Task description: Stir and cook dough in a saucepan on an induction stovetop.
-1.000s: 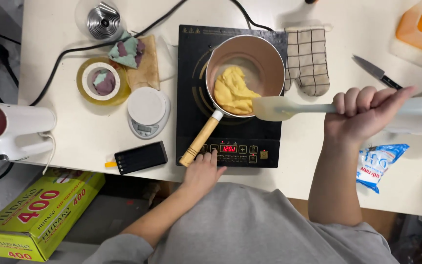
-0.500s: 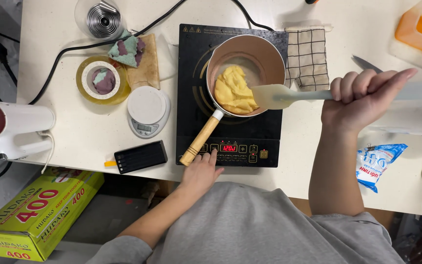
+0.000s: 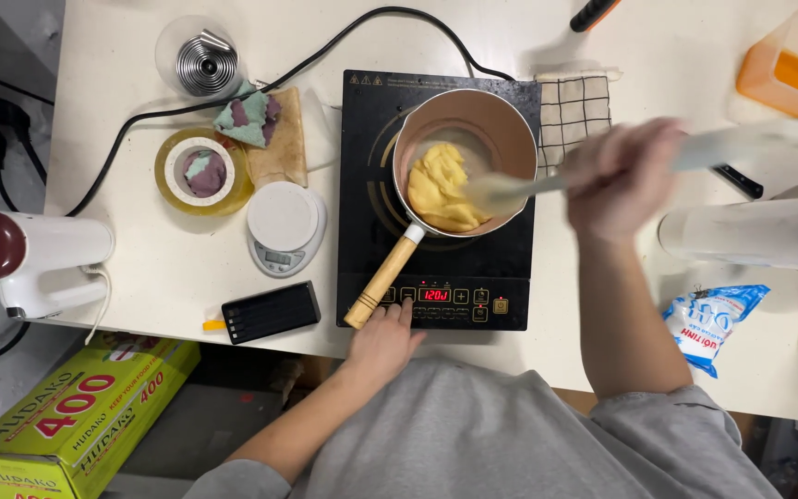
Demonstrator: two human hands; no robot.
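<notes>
Over the pan [image 3: 473, 139], right hand [image 3: 622, 177] grips spatula [image 3: 510, 189].

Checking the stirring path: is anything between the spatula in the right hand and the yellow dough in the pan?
Nothing visible. The spatula blade held by the right hand already reaches the dough inside the open pan.

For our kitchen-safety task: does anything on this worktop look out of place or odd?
Yes. A checked cloth lies against the black hob, right beside the pan of yellow dough. The pan sits off-centre toward that cloth, wooden handle over the control panel.
</notes>
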